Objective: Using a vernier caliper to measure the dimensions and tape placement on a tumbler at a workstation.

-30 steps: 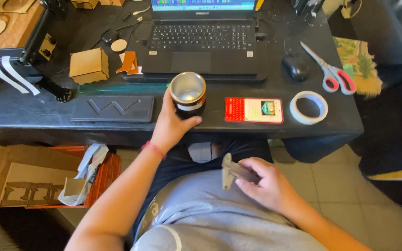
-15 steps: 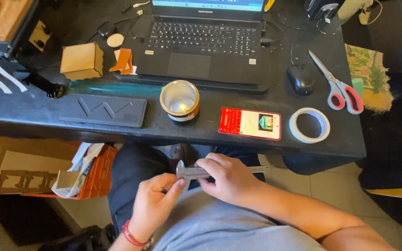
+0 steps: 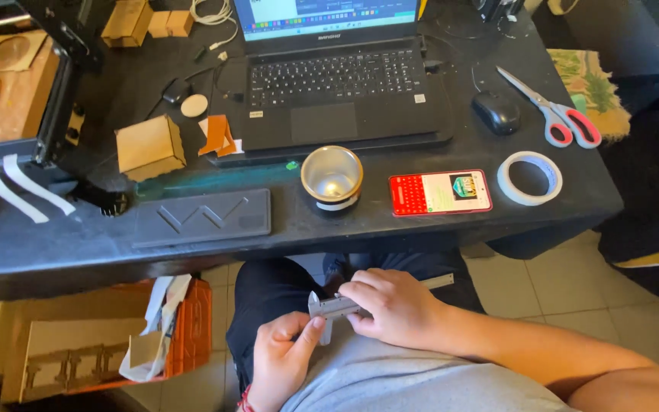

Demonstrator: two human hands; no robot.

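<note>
Over my lap, both hands hold a metal vernier caliper (image 3: 328, 305). My right hand (image 3: 390, 307) wraps over its beam, whose far end pokes out past my knuckles. My left hand (image 3: 282, 357) pinches the jaw end from below with thumb and fingers. A metal cup (image 3: 332, 176) with a shiny inside stands untouched on the black desk (image 3: 345, 229) near the front edge, just above my hands.
A red-cased phone (image 3: 440, 192) and a tape roll (image 3: 529, 178) lie right of the cup. Behind are an open laptop (image 3: 337, 76), a mouse (image 3: 495, 112) and red-handled scissors (image 3: 554, 114). A dark pad (image 3: 201, 217) and a small wooden box (image 3: 149, 146) sit left. A cardboard box (image 3: 78, 355) is on the floor.
My left hand let go of the metal cup on the desk and came down to the caliper. My right hand kept hold of the caliper. The view tilted toward the desk.
</note>
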